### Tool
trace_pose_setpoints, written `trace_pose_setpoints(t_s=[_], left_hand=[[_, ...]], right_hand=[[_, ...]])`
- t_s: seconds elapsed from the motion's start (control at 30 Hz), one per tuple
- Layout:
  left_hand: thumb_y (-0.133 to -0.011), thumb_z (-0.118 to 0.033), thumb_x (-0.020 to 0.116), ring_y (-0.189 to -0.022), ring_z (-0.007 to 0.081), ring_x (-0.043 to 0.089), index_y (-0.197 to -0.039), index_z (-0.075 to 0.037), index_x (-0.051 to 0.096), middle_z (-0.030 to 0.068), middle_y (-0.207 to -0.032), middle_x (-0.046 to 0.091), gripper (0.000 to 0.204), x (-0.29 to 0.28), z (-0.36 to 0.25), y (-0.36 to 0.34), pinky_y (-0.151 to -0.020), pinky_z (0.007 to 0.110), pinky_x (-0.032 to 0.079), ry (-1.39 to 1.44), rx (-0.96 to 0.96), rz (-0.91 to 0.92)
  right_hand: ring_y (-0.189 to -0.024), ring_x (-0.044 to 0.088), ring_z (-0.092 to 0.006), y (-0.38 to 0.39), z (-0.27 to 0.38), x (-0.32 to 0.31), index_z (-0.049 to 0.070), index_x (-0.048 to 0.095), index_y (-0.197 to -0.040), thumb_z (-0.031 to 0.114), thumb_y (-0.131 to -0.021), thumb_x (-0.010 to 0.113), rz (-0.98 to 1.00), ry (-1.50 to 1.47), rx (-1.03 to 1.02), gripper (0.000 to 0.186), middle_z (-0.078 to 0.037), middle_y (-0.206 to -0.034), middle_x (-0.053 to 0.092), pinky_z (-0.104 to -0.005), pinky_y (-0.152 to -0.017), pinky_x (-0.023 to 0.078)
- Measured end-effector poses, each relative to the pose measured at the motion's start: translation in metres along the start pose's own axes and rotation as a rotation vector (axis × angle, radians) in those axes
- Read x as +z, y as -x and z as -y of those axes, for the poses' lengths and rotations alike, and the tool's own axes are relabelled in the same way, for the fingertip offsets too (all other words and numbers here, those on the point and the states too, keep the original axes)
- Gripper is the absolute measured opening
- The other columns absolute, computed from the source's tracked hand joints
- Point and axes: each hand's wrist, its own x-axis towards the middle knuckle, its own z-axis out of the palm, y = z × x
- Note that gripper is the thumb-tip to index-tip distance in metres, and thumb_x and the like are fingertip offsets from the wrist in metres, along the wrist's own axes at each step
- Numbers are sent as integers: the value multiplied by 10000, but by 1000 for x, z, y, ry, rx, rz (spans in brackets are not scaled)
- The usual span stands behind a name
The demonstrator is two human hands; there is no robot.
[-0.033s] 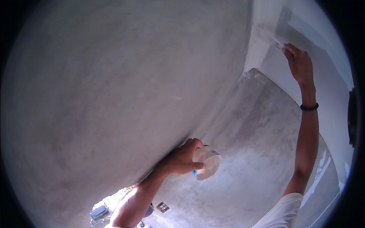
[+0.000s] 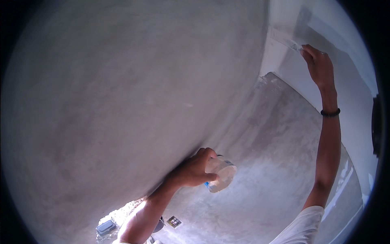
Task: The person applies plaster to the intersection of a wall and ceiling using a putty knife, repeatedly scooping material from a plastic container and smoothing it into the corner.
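My left hand (image 2: 199, 168) is closed around a small translucent tub (image 2: 222, 173) with a pale paste-like coating and a bit of blue on its side. The tub is tilted, and the left forearm lies close along the grey wall. Raised at the upper right, my right hand (image 2: 320, 65) pinches a thin pale scraper (image 2: 293, 44). Its blade blends into the white surface (image 2: 280, 53) near the corner, and I cannot tell exactly where it ends. A dark bead bracelet (image 2: 330, 112) circles the right wrist.
A large grey plastered wall (image 2: 122, 89) fills the left. Another grey wall (image 2: 280, 134) meets it at a corner below the white surface. Low down are a grey box (image 2: 106, 227) by a bright rough opening and an uncovered electrical box (image 2: 174, 221). A dark object (image 2: 376, 126) stands at the right rim.
My right hand and the scraper have shifted very slightly upward and left. My left hand and the tub are nearly unmoved.
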Motion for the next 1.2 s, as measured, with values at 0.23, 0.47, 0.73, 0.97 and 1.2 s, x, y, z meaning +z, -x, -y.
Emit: trace_pose_setpoints(t_s=[0.23, 0.47, 0.73, 0.97, 1.2], left_hand=[[-760, -206, 783, -1184, 301, 533, -1236, 17, 435, 211, -1219, 533, 631, -1, -8, 0, -1010, 372, 425, 33, -27, 25], [-764, -230, 784, -1153, 316, 555, -1243, 4, 439, 212, -1220, 543, 635, 2, 1, 1, -977, 389, 444, 36, -1, -2], [-755, -192, 789, -1184, 299, 531, -1227, 15, 441, 208, -1213, 539, 621, 1, -2, 1, -1010, 372, 423, 44, -27, -1], [-750, -200, 795, -1168, 300, 538, -1224, 18, 445, 213, -1215, 541, 629, -1, -3, 1, -997, 371, 428, 18, -19, -8], [-755, -206, 792, -1178, 302, 531, -1218, 16, 455, 216, -1208, 534, 615, 2, 1, 1, -1004, 372, 422, 33, -12, -15]], right_hand=[[-933, 638, -352, -39, -24, 10, 122, 675, -1087, 258, -925, 584, -19, 20, -33, 231, -145, -992, 684, -442, -823, 488], [-950, 629, -356, -45, -17, 8, 121, 680, -1056, 240, -909, 598, -61, 71, 13, 206, -137, -1007, 678, -457, -840, 481], [-918, 636, -373, -39, -2, -7, 119, 683, -1050, 245, -906, 598, 20, 173, 52, 209, -160, -975, 682, -469, -813, 501], [-864, 651, -364, -7, 18, -15, 132, 686, -1059, 259, -932, 560, 29, 183, 122, 220, -153, -914, 691, -469, -780, 514], [-871, 652, -381, -4, 11, -11, 140, 685, -1099, 257, -926, 578, -70, 80, 35, 234, -156, -964, 694, -465, -786, 516]])
